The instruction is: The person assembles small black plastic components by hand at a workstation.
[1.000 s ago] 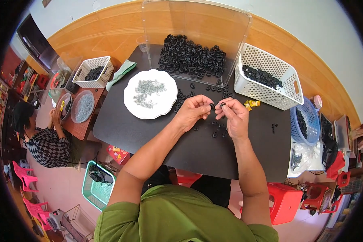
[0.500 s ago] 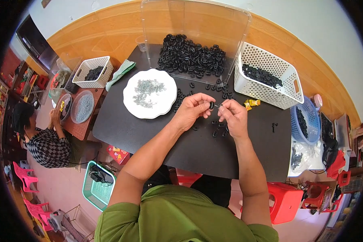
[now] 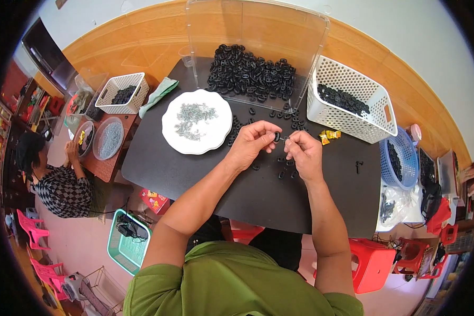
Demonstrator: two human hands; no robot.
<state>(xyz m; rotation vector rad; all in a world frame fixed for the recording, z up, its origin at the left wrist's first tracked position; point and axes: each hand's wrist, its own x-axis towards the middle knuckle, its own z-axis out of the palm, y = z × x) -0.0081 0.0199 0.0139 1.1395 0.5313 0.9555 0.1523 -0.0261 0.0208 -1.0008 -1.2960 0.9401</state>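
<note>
Between thumb and forefinger my left hand (image 3: pixel 252 143) grips a small black oval plastic piece (image 3: pixel 277 137). Just to its right, my right hand (image 3: pixel 305 151) pinches a thin metal pin (image 3: pixel 284 138), its tip close to the black piece; whether it sits inside cannot be made out. Loose black oval pieces (image 3: pixel 282 174) lie on the dark table below and behind my hands. To the left stands a white scalloped plate (image 3: pixel 169 129) bearing many small silvery metal pieces (image 3: pixel 192 117).
A clear bin (image 3: pixel 303 68) tipped toward me holds a heap of black pieces. Right of it are a white perforated basket (image 3: pixel 347 122), yellow wrappers (image 3: pixel 329 136) and a blue basket (image 3: pixel 405 179). A co-worker (image 3: pixel 60 184) sits at a side table on the left. A red stool (image 3: pixel 373 266) stands lower right.
</note>
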